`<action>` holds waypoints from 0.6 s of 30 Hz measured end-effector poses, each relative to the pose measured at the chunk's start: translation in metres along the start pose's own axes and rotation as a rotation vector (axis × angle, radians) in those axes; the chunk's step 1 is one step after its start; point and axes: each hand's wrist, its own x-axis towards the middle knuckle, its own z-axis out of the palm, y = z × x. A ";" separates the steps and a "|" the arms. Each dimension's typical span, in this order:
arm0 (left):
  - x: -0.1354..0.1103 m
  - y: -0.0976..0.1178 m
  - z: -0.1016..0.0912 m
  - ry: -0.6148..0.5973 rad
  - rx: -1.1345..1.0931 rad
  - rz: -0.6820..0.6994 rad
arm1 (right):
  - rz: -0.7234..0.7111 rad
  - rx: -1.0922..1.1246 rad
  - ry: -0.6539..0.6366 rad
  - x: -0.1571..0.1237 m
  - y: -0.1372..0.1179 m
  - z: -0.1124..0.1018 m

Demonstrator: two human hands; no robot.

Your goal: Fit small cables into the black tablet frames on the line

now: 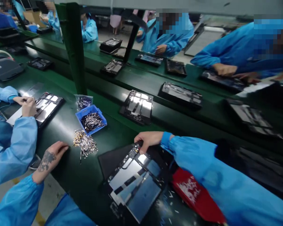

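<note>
My right hand (147, 140) grips the upper corner of an opened tablet (134, 182), thumb on its near side. Silver battery panels, dark ribbon cables and small circuit boards show inside the tablet, which lies tilted over a black foam pad (112, 160). My left hand (52, 156) rests by the bench edge, fingers stretched out, with nothing in it. Just right of it lies a loose pile of short cables (84, 142) with shiny metal ends. Behind the pile, a blue bin (103, 121) holds more of these cables.
A clear plastic bag (83, 102) with small parts stands behind the bin. Under my right arm lies a red cloth or bag (193, 194). Left, a co-worker's hands (28, 105) work on another opened tablet (49, 106). More tablets (139, 105) line the green conveyor, with co-workers opposite.
</note>
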 end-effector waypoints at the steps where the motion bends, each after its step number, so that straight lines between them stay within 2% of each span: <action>1: -0.001 -0.001 0.006 0.015 -0.004 -0.009 | 0.000 -0.062 0.037 0.008 -0.003 -0.004; 4: 0.002 0.004 0.021 0.036 0.028 0.007 | -0.044 -0.284 0.203 0.022 -0.012 -0.007; 7: 0.007 0.006 0.033 0.071 0.099 0.027 | -0.113 -0.451 0.480 0.013 -0.014 0.015; 10: 0.010 0.002 0.038 0.082 0.134 0.066 | -0.117 -0.472 0.832 -0.028 -0.011 0.069; 14: 0.016 -0.002 0.033 0.069 0.103 0.089 | -0.108 -0.299 1.201 -0.125 -0.007 0.158; 16: 0.019 -0.004 0.027 0.045 0.078 0.032 | 0.021 -0.190 1.473 -0.173 -0.004 0.194; 18: 0.019 -0.005 0.018 0.006 0.048 -0.042 | 0.214 -0.064 1.706 -0.202 0.002 0.226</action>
